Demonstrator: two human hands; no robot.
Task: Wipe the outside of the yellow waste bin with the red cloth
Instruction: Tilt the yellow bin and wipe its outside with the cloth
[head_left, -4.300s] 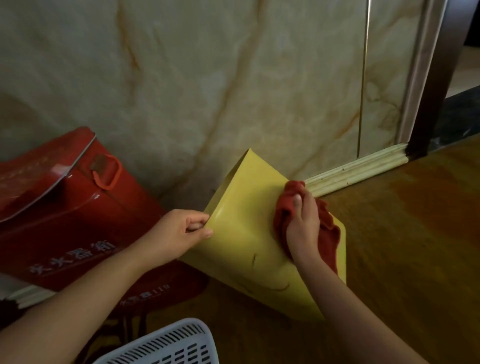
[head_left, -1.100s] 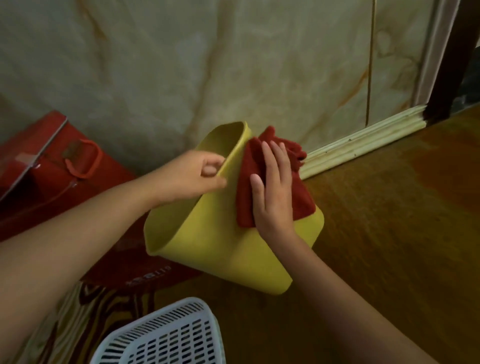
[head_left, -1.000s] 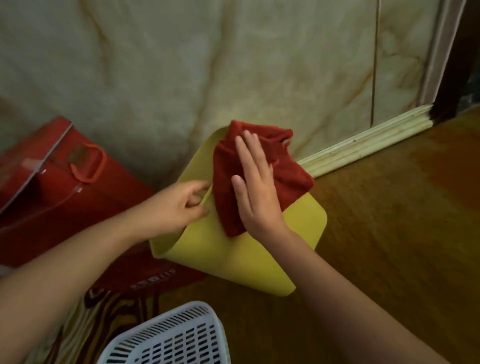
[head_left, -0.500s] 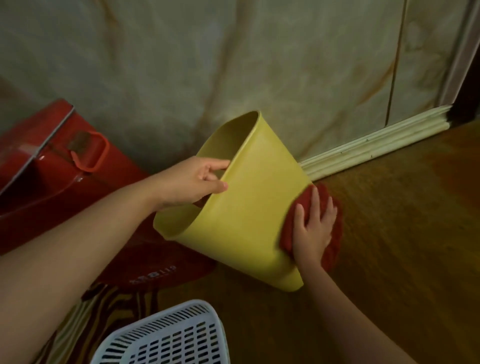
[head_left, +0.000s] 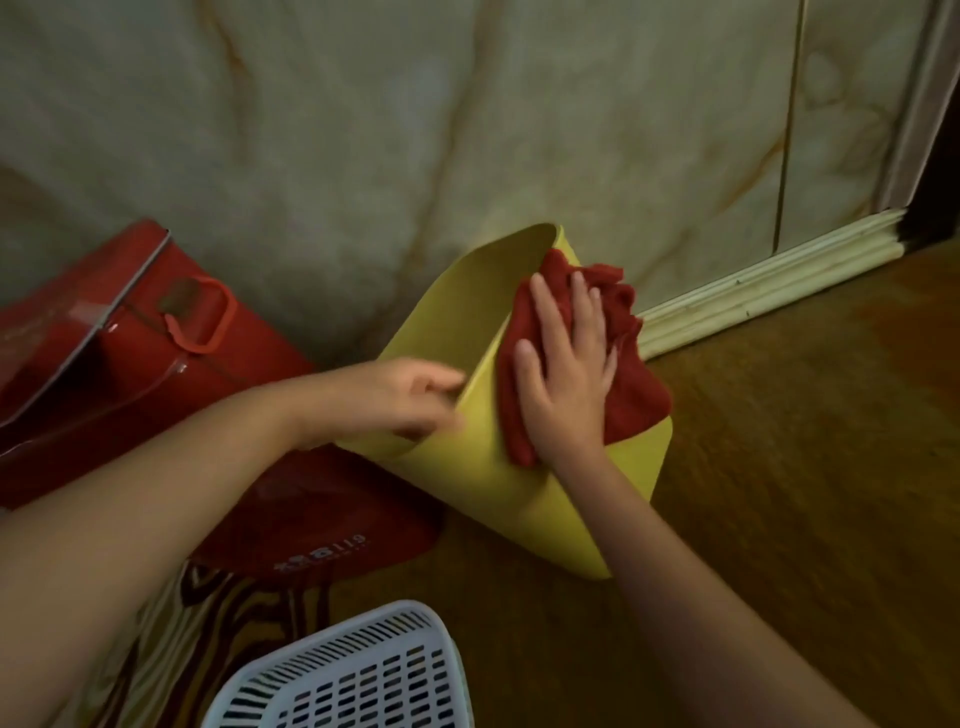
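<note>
the yellow waste bin (head_left: 483, 483) is tipped on the wooden floor (head_left: 789, 467), close to the marble-patterned wall (head_left: 467, 130). its long axis runs diagonally: the open mouth is pointed up and away toward the wall and to the left, while the base is turned down toward the near right, where its lower corner meets the floor. what lies inside the bin cannot be told from this angle; only bare yellow inner wall is seen at the mouth.

the rim on the left side of the mouth is pinched by the left hand (head_left: 410, 397), which is motion-blurred; its grip is closed on the rim. just right of that grip, the red cloth (head_left: 634, 384) is pressed flat against the bin's outer side by the right hand (head_left: 566, 374), fingers spread and extended toward the rim, palm laid on the cloth rather than clenched around it. the cloth is bunched beyond the fingertips, near the rim.

left of the grips, a red box with a loop handle (head_left: 156, 374) is seen against the wall. below the grips, a white slotted basket (head_left: 353, 675) is shown overturned, its contents hidden.
</note>
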